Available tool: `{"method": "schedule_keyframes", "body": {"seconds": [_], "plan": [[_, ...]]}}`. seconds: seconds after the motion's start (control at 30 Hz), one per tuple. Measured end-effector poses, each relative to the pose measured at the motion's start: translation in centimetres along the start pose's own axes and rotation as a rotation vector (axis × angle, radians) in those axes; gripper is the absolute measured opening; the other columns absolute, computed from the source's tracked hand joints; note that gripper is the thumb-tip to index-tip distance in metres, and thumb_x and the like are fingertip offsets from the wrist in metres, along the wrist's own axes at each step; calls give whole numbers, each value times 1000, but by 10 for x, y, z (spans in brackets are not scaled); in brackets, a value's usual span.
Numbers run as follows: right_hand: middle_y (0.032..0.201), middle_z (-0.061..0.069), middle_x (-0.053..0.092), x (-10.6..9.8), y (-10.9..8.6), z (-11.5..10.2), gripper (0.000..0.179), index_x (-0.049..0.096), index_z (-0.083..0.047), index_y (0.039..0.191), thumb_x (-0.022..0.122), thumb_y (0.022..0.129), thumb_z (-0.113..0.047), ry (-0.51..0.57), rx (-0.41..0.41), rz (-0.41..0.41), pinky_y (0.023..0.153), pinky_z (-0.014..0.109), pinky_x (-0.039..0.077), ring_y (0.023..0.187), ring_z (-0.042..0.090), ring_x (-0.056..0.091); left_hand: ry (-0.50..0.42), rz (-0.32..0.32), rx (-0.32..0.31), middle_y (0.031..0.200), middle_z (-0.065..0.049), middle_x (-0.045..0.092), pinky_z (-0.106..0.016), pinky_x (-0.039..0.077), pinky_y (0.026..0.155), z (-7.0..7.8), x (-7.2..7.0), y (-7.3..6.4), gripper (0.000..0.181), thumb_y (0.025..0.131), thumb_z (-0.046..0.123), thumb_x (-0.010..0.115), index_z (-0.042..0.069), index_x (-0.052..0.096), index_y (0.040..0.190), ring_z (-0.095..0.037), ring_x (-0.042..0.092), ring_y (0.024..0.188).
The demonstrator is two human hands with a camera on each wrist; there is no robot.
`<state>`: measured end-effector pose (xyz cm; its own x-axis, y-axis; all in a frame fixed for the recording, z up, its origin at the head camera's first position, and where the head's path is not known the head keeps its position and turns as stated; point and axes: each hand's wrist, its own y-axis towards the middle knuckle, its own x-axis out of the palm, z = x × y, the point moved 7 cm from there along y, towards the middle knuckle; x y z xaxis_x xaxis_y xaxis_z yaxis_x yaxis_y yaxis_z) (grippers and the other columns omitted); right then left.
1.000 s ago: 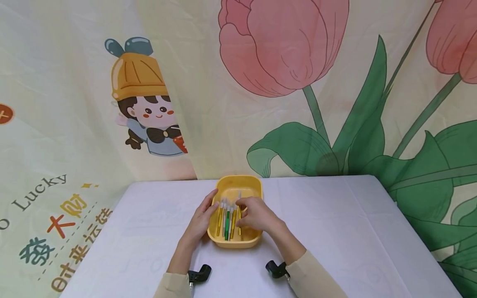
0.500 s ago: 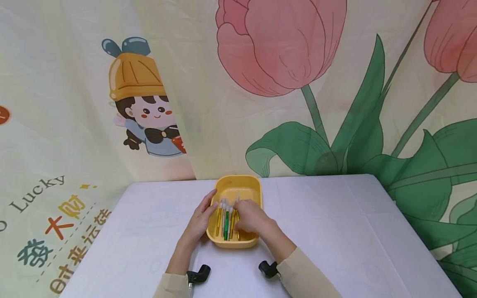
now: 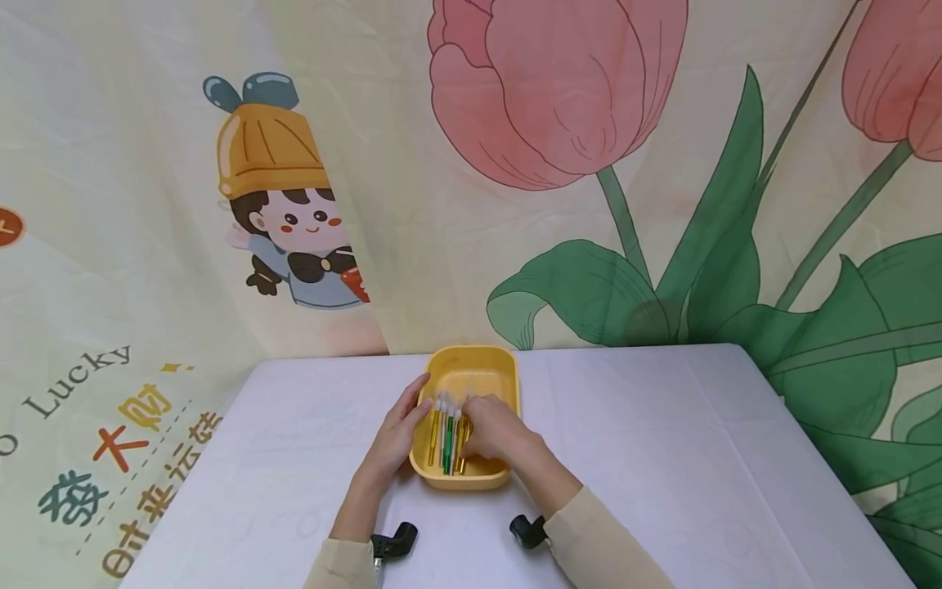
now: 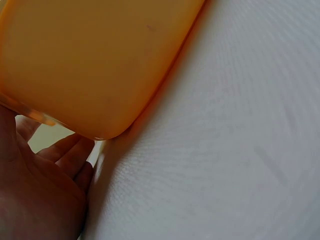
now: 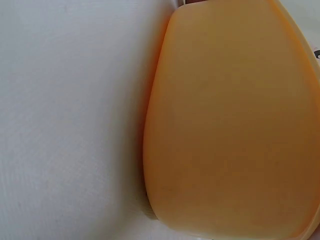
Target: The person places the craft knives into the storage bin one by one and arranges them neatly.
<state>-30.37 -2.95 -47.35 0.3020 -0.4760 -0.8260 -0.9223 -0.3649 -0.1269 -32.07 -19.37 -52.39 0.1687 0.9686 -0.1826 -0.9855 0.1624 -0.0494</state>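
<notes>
A yellow tray (image 3: 478, 357) stands on the table, holding a row of slim pen-like sticks with whitish upper ends. Among them are a green stick (image 3: 447, 446) and gold ones, such as the gold stick (image 3: 432, 438) at the left. My left hand (image 3: 397, 433) grips the tray's left side, thumb over the rim; its fingers show beside the tray wall (image 4: 100, 65) in the left wrist view. Inside the tray, my right hand (image 3: 500, 429) pinches a gold stick at the row's right end, mostly hidden by the fingers. In the right wrist view the tray wall (image 5: 225, 120) hides that hand's fingers.
A white cloth covers the table (image 3: 648, 458). Behind it hangs a printed curtain (image 3: 412, 245) with tulips and a cartoon figure. Black wrist cameras sit on both forearms, the left camera (image 3: 396, 540) and the right camera (image 3: 528, 532), low over the table.
My right hand has moved left with the gold stick, bringing it against the others in the row. The left hand and tray have stayed in place.
</notes>
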Motion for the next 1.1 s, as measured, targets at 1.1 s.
{"method": "schedule_keyframes", "body": {"seconds": [1.1], "plan": [[146,4,62,-21,-45,2,49,68,-15,137,69,99,-47,-133,-313,330,116,43,46,135,23,55,196,67,94,175,6,18,-58,6,131,21,-5,-6,56,109,59,34,40,33,162,-22,8,164]]}}
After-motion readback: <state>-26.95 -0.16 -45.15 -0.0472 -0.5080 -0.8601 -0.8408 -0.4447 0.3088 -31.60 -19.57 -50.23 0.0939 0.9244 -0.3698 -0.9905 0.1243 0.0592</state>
